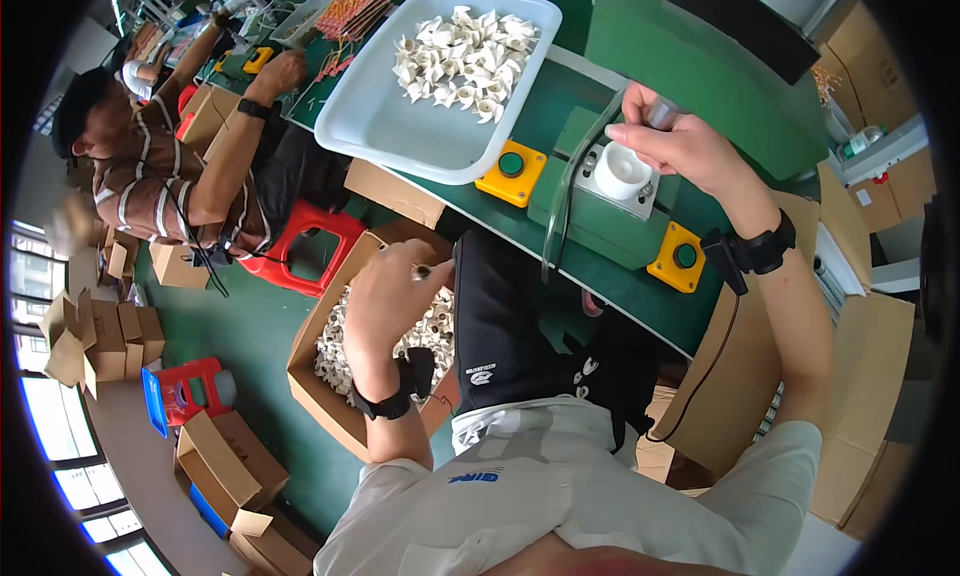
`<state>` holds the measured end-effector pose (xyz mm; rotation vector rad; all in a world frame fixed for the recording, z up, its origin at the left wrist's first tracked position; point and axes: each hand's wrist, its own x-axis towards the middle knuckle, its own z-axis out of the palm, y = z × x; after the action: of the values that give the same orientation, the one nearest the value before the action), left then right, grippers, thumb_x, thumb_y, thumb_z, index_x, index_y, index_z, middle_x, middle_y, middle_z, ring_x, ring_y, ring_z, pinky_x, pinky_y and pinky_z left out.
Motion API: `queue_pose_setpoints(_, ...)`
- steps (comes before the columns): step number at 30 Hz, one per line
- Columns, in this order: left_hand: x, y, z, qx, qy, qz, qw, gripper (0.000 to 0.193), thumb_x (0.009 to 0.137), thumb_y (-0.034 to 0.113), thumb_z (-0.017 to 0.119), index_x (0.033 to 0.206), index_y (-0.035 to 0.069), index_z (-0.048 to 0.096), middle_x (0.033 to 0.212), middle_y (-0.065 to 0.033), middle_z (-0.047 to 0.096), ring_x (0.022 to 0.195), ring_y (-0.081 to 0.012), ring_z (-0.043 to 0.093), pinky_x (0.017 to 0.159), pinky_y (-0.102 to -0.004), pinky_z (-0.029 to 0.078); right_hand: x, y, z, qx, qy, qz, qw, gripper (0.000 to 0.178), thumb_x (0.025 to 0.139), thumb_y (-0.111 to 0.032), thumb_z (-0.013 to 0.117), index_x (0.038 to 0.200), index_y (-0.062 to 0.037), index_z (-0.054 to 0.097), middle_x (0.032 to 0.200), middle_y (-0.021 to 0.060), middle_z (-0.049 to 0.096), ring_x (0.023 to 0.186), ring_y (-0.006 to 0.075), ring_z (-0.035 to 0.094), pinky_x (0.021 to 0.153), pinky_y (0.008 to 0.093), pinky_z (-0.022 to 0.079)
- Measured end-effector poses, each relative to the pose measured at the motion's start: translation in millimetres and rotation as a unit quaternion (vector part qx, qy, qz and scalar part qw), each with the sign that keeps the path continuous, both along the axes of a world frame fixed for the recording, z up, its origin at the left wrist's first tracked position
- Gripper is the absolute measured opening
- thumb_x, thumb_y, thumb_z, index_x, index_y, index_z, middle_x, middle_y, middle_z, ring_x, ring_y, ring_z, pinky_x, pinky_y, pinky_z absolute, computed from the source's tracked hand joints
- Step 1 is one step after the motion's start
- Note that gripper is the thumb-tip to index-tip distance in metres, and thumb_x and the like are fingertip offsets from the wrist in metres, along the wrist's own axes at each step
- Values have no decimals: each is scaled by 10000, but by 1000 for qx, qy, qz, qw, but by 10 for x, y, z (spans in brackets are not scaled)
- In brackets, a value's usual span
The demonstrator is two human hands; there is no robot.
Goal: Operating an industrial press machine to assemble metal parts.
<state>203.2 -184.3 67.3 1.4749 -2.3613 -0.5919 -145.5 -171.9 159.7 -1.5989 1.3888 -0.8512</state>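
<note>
My left hand [385, 296] is closed above an open cardboard box [335, 416] of small white parts [335, 351]. Its curled fingers hold a small white part with a dark opening [422, 272]. On the bench to the right, my right hand [690, 146] is closed round a short grey cylinder [661, 113]. Its thumb points left, just above a white round fixture [622, 171] with a hollow centre. That fixture sits on a metal plate on a green machine base [590, 231]. The cylinder's far end is hidden by my fingers.
A pale blue tub [350, 126] of white flared parts [465, 61] stands at the bench's back left. Yellow button boxes [511, 173] [678, 257] flank the machine. A black cable hangs from my right wrist strap. At left, a co-worker [180, 166] sits on a red stool [318, 246].
</note>
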Motion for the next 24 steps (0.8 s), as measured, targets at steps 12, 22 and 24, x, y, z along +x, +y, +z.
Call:
queue_pose_setpoints(12, -823, -1916, -109, -160, -13, -54, 986, 637, 751, 238, 746, 1338, 116, 532, 1355, -230, 502, 1233, -441, 497, 995, -469, 463, -377, 342, -268, -153, 156, -43, 975, 191, 892, -123, 685, 814, -47, 528, 677, -25, 477, 602, 76, 428, 573, 244, 372)
queue_pose_setpoints(22, -1142, -1875, -43, -48, -175, -145, 973, 659, 749, 246, 739, 1375, 240, 534, 1488, -208, 370, 1331, -446, 396, 1072, -459, 403, -723, 436, -468, -24, 191, -41, 980, 168, 878, -154, 697, 831, -47, 577, 687, -17, 485, 651, 88, 458, 599, 256, 381)
queue_pose_setpoints(24, -1081, -1876, -38, -36, -181, -165, 969, 616, 764, 243, 722, 1353, 222, 542, 1445, -196, 419, 1300, -433, 434, 1040, -464, 431, -629, 415, -371, 5, 224, -6, 975, 165, 878, -157, 697, 835, -47, 581, 687, -14, 493, 651, 89, 465, 597, 256, 385)
